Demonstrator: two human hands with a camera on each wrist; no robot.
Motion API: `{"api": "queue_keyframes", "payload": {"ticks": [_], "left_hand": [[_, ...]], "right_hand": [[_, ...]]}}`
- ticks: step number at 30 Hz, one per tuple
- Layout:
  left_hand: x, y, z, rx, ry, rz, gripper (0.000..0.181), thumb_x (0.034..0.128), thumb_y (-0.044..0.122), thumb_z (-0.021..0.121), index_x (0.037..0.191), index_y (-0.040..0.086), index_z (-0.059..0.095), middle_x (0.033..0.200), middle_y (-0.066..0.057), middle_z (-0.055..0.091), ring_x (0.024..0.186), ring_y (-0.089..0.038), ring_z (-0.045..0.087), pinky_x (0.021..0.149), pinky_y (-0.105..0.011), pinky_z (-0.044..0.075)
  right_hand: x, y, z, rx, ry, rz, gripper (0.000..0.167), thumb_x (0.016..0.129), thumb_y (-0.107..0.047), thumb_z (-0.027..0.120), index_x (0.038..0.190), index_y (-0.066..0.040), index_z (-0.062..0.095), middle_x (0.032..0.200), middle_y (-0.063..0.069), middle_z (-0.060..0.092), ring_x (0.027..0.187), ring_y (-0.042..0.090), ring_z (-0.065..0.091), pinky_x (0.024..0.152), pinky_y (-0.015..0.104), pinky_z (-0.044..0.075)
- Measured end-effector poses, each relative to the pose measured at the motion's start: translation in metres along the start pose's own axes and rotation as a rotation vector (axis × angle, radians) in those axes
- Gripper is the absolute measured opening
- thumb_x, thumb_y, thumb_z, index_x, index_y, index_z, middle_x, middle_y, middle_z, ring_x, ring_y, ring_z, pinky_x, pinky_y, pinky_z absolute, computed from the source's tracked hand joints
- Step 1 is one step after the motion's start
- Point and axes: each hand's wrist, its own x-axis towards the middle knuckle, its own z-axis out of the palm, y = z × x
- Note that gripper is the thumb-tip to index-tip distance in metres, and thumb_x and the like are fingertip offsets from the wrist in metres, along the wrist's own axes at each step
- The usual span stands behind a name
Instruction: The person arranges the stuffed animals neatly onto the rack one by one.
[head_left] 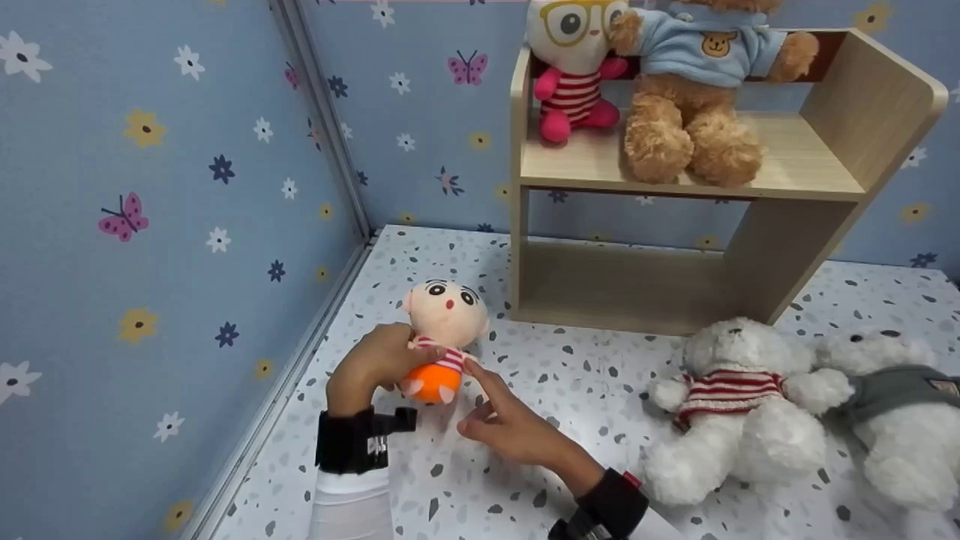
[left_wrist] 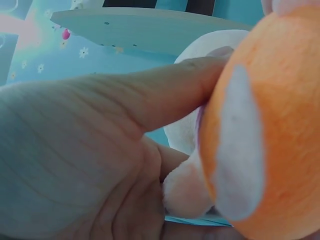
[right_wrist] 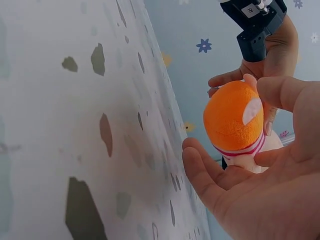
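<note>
A small plush doll (head_left: 448, 319) with a round pale head, a striped shirt and orange shorts faces up near the left wall. My left hand (head_left: 381, 357) grips it round the torso, its thumb across the striped shirt. The left wrist view shows the orange shorts (left_wrist: 287, 115) close up, with a pale foot on them. On the doll's other side, my right hand (head_left: 525, 429) reaches its extended index finger to the doll's arm, apparently touching it. The other right fingers are relaxed and spread. In the right wrist view the doll (right_wrist: 232, 117) is seen from its orange underside.
A wooden shelf unit (head_left: 637, 289) stands behind. Its upper shelf bears a brown bear (head_left: 694, 112) in a blue sweater and a pink plush (head_left: 574, 97) with yellow glasses. At right lie a white bear (head_left: 735, 394) and a grey-shirted white plush (head_left: 896, 394) on the speckled table (head_left: 465, 487).
</note>
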Motion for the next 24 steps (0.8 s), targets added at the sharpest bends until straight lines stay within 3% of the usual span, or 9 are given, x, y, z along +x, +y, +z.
{"api": "queue_keyframes", "payload": {"ticks": [9,16,24], "left_hand": [[-0.005,0.004,-0.001,-0.005,0.054,0.096,0.034,0.0976,0.036,0.068,0.111,0.005,0.068,0.087,-0.006,0.065,0.075,-0.020,0.059,0.067,-0.030,0.047],[-0.007,0.007,-0.003,0.056,0.093,0.172,0.035,0.0973,0.038,0.068,0.115,0.008,0.069,0.089,-0.005,0.067,0.077,-0.020,0.060,0.070,-0.032,0.048],[-0.011,0.012,-0.002,0.032,0.120,0.176,0.040,0.0974,0.042,0.068,0.118,0.008,0.066,0.093,-0.006,0.067,0.079,-0.022,0.060,0.072,-0.033,0.048]], "right_hand": [[-0.003,-0.013,-0.004,-0.004,0.005,0.002,0.086,0.099,-0.026,0.064,0.165,-0.037,0.010,0.170,0.001,0.015,0.114,0.017,0.063,0.101,0.033,0.054],[-0.005,-0.017,-0.006,-0.017,0.023,-0.031,0.087,0.099,-0.025,0.065,0.164,-0.037,0.010,0.169,-0.001,0.018,0.116,0.018,0.063,0.100,0.030,0.054],[-0.009,-0.024,-0.012,-0.013,0.032,-0.026,0.085,0.100,-0.029,0.064,0.163,-0.041,0.010,0.171,-0.001,0.013,0.121,0.021,0.062,0.095,0.032,0.057]]}}
